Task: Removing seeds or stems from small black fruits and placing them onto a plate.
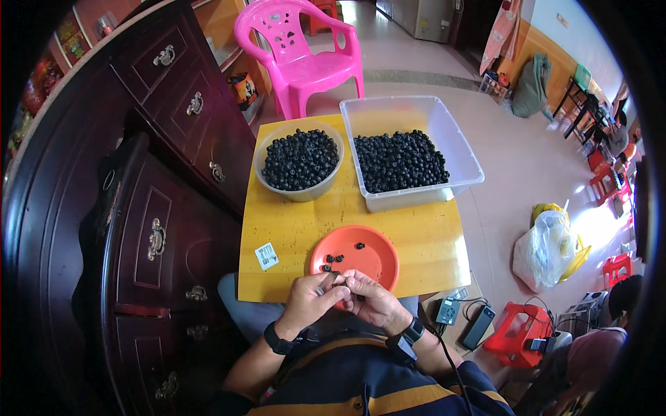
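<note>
Yellow table (416,243) beside dark drawers; white square label (266,256) near its front left. Left hand (310,300) and right hand (371,299) meet, pinching a small black bead (338,281) over orange plate's (381,244) near rim. Bowl (300,193) and clear tub (458,149) hold beads.

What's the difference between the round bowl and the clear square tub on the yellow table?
The round bowl is greyish and cloudy, while the clear tub is rectangular, see-through and larger. The bowl is heaped almost to its rim; the tub's pile covers only its floor, with the walls rising well above. The bowl sits nearer the dark wooden cabinet, the tub on the table's right side. Both hold the same small black beads.
</note>
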### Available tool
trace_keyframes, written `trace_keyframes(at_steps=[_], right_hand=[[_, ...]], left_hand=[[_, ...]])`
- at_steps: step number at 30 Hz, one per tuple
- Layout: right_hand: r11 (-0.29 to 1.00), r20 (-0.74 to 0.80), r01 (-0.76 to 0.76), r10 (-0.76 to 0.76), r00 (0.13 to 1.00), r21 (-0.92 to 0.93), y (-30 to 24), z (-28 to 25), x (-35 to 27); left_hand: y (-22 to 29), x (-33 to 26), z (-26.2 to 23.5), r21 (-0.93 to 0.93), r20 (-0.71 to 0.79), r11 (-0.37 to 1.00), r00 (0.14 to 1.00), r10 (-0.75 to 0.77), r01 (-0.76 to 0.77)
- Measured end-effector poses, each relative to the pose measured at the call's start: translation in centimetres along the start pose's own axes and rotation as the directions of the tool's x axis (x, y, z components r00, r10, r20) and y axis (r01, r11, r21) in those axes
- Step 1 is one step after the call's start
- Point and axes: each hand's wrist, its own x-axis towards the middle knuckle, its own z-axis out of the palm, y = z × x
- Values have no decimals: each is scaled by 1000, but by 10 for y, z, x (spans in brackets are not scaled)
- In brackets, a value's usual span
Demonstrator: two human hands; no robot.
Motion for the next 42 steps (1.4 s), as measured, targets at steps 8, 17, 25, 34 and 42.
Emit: trace_keyframes(at_steps=[8,17,25,34,42], right_hand=[[998,-16,-33,34,999,58,1,0,-3],[997,-58,59,-55,997,58,-4,-3,-4],[995,-68,49,-43,997,84,-4,-2,-3],[996,-75,32,-27,997,79,0,0,-4],[995,29,15,-18,999,98,3,-17,1]], left_hand=[[9,-1,-3,-96,62,995,998,6,0],[18,8,-11,503,-92,856,978,189,-118],[7,7,-7,560,-18,820,987,158,-121],[7,6,-3,593,-1,794,985,171,-137],[8,10,-2,618,16,774,986,164,-139]])
